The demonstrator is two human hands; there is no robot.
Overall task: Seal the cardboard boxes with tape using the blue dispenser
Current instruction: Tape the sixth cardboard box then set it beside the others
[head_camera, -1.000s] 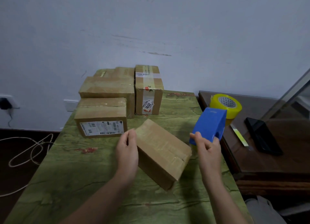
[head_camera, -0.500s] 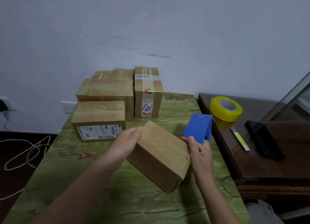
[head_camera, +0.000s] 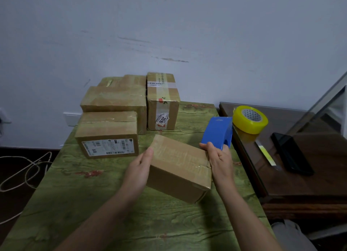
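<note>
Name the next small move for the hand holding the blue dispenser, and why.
Probably lower the blue plastic tape dispenser onto the top of the nearest brown cardboard box, by its right edge. The right hand grips the dispenser just beyond that edge, while the left hand rests flat against the box's left side.

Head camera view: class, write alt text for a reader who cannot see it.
A person's left hand rests against a cardboard box on a green table while the right hand grips a blue dispenser beside the box's right end. More boxes stand behind, and a yellow tape roll sits on a dark side table.
</note>
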